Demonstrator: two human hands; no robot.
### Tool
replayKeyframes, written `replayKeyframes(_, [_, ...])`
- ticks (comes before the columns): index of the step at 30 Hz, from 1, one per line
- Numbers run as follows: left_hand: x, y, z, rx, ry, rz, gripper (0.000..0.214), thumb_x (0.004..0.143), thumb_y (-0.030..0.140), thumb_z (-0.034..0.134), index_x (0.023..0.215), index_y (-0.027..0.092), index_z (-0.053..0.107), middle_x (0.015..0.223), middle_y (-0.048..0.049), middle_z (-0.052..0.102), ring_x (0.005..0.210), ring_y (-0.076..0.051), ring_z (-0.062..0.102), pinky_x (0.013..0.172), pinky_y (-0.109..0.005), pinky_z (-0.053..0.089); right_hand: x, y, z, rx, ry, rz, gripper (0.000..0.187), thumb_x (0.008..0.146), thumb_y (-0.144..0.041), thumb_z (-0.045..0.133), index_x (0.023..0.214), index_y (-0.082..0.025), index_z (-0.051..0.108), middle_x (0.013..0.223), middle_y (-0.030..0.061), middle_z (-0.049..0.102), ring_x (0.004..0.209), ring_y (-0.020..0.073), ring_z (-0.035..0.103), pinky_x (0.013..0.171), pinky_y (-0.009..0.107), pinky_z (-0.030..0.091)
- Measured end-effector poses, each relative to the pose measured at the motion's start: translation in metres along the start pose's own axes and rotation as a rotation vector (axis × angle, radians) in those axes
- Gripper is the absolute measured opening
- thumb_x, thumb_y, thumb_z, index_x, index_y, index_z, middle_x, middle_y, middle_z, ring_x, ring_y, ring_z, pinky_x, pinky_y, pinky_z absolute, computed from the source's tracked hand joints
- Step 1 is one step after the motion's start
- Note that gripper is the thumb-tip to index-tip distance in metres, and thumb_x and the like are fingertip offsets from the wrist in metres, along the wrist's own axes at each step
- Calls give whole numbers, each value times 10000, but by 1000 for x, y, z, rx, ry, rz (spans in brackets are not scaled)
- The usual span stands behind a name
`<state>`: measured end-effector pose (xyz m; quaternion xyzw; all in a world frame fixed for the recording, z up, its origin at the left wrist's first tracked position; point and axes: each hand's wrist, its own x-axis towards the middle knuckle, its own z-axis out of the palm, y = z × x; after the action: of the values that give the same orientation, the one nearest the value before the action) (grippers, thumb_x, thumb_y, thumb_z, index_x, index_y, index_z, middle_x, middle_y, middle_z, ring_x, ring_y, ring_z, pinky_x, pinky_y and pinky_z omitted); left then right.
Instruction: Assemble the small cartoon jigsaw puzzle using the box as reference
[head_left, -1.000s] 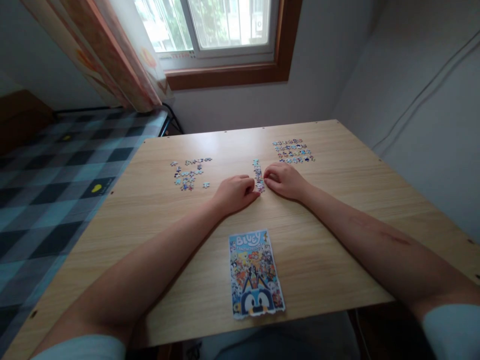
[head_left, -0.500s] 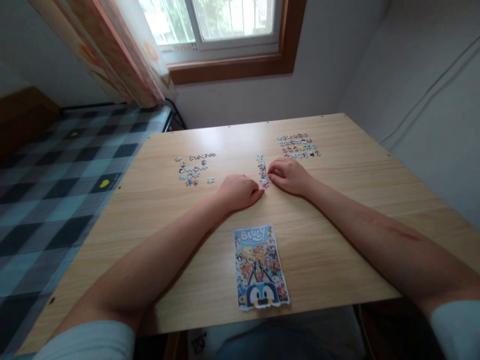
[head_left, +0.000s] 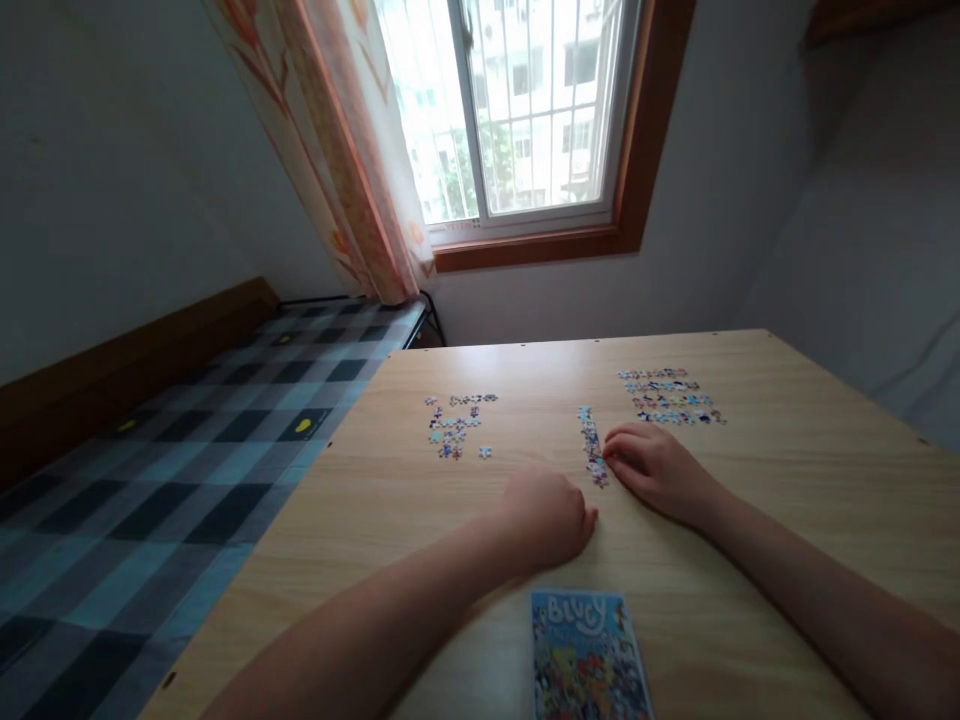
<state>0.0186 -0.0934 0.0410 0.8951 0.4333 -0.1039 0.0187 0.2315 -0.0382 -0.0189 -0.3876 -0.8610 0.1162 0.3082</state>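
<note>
A narrow upright strip of joined jigsaw pieces (head_left: 590, 445) lies on the wooden table (head_left: 450, 640). At its right edge, the curled fingertips of my right hand (head_left: 652, 468) meet the strip, thumb close to the forefinger. My left hand (head_left: 549, 515) is closed, knuckles up, resting just below and left of the strip's near end. Whatever its fingers may hold is hidden. Closer to me lies a picture sheet (head_left: 589, 650) lettered "BLUEY", its lower part cut off by the frame.
Loose jigsaw pieces (head_left: 450, 437) form a cluster at the left, with a single piece (head_left: 485, 453) beside it. Several rows of pieces (head_left: 671, 400) lie at the far right. A bed with a checked cover (head_left: 225, 510) adjoins the table's left side. Behind are a curtain (head_left: 352, 150) and a window (head_left: 525, 120).
The camera has tilted up and turned left, so the scene sits lower and further right. My left hand has drawn slightly away from the strip's near end; my right hand stays beside it.
</note>
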Motion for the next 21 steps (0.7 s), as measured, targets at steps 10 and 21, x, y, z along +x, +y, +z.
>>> replayKeyframes(10, [-1, -1, -2, -54, -37, -22, 548, 1008, 412, 347, 881, 126, 797, 782, -180, 747, 773, -320, 732, 644, -407, 545, 1, -1, 2, 11, 2, 28, 153, 904, -183, 562, 901, -243, 703, 991, 64, 723, 957, 238, 654, 859, 377, 494])
replayKeyframes(21, [20, -73, 12, 47, 293, -486, 399, 938, 485, 530, 1043, 138, 698, 1095, -200, 683, 1058, -348, 569, 855, -465, 461, 2, -2, 2, 32, 13, 58, 165, 901, -180, 564, 911, -266, 704, 989, 67, 732, 958, 261, 664, 866, 423, 518])
